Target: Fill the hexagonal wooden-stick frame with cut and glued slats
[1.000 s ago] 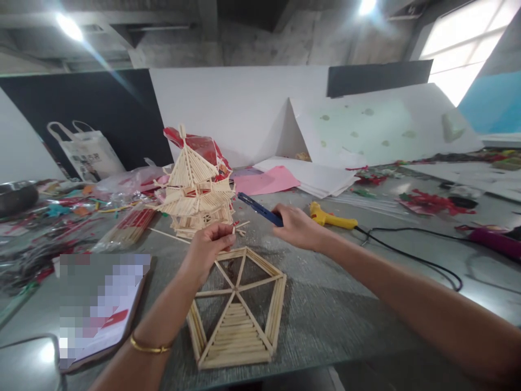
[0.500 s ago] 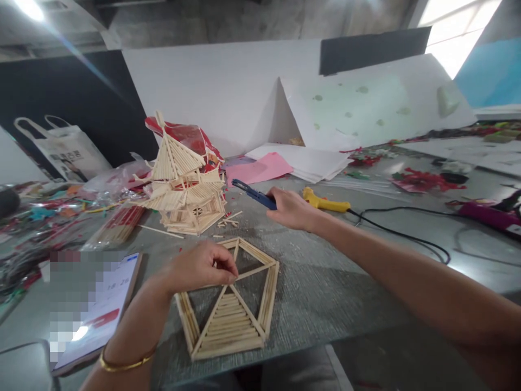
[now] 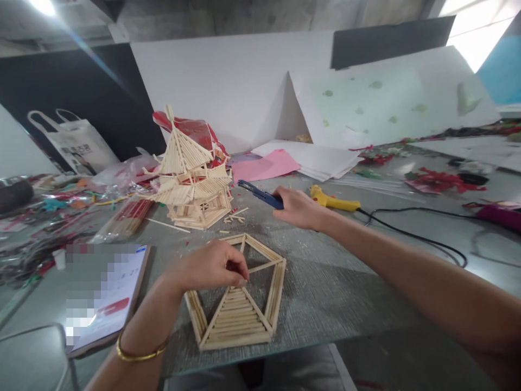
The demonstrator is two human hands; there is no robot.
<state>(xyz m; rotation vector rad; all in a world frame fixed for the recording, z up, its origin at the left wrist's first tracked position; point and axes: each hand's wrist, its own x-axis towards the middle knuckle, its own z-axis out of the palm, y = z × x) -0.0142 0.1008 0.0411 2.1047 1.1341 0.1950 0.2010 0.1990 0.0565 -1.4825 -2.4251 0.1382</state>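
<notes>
A hexagonal frame of thin wooden sticks [image 3: 277, 290] lies flat near the table's front edge. Its front triangle is filled with a row of sticks [image 3: 236, 320]; the other visible sections are open. Over the frame's centre, my left hand [image 3: 217, 266] is closed in a pinch at the tip of that triangle; whatever its fingertips hold is too small to make out. Farther back, my right hand [image 3: 297, 208] grips a blue utility knife [image 3: 260, 194], which points left above the table. Behind the frame stands a stick-built pagoda model [image 3: 191, 179].
Short stick offcuts [image 3: 236, 215] lie beside the pagoda. A yellow glue gun [image 3: 336, 201] with a black cord rests right of my right hand. At left are a tablet-like screen [image 3: 109, 304] and bagged sticks [image 3: 124, 220]. Pink paper [image 3: 271, 165] and white sheets [image 3: 321, 160] lie behind.
The whole view has shifted, so everything appears slightly farther right. Both hands keep nearly the same place over the table, the left at the frame's centre, the right still holding the knife.
</notes>
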